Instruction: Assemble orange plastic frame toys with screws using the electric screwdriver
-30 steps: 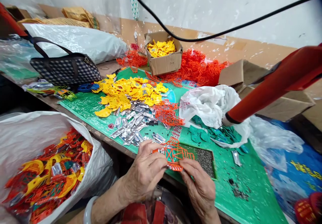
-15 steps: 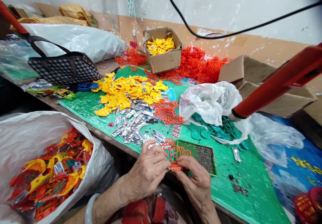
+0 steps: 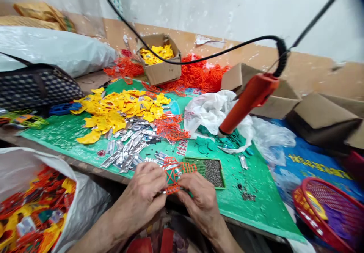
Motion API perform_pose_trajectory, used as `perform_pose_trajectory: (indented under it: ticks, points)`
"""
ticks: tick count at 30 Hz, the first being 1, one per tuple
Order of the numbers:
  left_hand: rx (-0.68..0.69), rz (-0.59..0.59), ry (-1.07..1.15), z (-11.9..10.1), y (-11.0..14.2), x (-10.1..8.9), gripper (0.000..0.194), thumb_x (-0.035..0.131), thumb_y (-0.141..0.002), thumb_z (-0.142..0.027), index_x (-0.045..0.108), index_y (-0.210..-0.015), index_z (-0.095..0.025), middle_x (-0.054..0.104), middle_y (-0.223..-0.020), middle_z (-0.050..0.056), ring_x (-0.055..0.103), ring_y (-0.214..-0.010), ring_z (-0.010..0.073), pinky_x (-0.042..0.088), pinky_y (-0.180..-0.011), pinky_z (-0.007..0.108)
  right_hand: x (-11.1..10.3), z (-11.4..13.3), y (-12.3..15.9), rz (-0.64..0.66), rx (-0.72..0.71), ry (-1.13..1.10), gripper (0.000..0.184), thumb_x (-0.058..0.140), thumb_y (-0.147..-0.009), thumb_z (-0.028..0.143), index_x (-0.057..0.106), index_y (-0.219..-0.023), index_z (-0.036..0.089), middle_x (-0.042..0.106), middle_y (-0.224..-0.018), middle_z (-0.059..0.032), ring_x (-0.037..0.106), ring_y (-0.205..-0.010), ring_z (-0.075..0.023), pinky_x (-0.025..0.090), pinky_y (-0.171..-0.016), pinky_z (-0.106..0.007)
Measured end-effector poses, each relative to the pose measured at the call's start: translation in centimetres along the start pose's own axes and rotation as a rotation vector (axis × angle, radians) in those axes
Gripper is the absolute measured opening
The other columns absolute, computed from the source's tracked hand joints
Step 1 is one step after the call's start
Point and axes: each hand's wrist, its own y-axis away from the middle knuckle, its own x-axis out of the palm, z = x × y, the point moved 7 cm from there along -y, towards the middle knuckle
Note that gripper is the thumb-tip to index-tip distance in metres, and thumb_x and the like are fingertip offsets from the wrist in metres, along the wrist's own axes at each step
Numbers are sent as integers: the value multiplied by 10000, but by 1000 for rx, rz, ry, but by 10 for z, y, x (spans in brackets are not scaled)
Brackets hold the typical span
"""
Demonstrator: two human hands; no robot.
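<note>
An orange plastic lattice frame (image 3: 171, 178) is held between my two hands, just over the near edge of the table. My left hand (image 3: 146, 190) closes on its left side, with the thumb and fingers pressed together. On the right side, my right hand (image 3: 199, 196) pinches the frame near a small shiny spot that I cannot make out. Just beyond my right hand lies a green tray (image 3: 223, 173) holding many small dark metal pieces. Silver metal-looking strips (image 3: 125, 156) are heaped past my left hand, and yellow plastic parts (image 3: 113, 107) lie behind them.
A red electric screwdriver (image 3: 246, 103) hangs from a black cable above green pieces and a white plastic bag (image 3: 209, 110). At the lower left stands a white sack (image 3: 82, 196) of assembled-looking parts. A cardboard box (image 3: 163, 73) holds yellow parts. A red basket (image 3: 305, 207) is at right.
The view has swung to the right, showing more of the screwdriver and the red basket. Both hands still hold the orange frame, with fingers slightly shifted.
</note>
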Motion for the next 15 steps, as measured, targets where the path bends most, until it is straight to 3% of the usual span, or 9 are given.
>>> perform_pose_trajectory:
  ticks: [5, 10, 13, 15]
  points:
    - [-9, 104, 136, 1, 1, 9, 178, 468, -824, -54, 546, -786, -210, 598, -729, -14, 556, -659, 145, 425, -579, 235, -1, 0, -7, 71, 30, -150, 134, 581, -926, 284, 673, -898, 191, 707, -780, -25, 646, -731, -144, 515, -680, -261]
    - [-24, 166, 398, -2, 3, 19, 215, 470, -895, -139, 670, -880, -218, 659, -764, 9, 596, -684, 151, 488, -634, 224, 6, -8, -3, 74, 154, -370, 160, 607, -909, 310, 711, -896, 188, 702, -783, -23, 653, -751, -135, 529, -699, -239]
    - [-243, 183, 671, 9, 3, 28, 227, 499, -917, -231, 722, -889, -203, 693, -817, 27, 616, -770, 177, 504, -713, 260, 1, -11, -3, 24, 179, -356, 173, 640, -887, 286, 712, -1030, 222, 686, -955, -48, 654, -837, -146, 549, -726, -255]
    - [-489, 166, 908, 21, 8, 37, 216, 561, -892, -298, 742, -862, -183, 712, -833, 35, 627, -806, 198, 502, -747, 288, -23, -18, -5, -94, 202, -217, 300, 674, -857, 269, 671, -1157, 259, 642, -1077, -66, 641, -873, -160, 554, -723, -284]
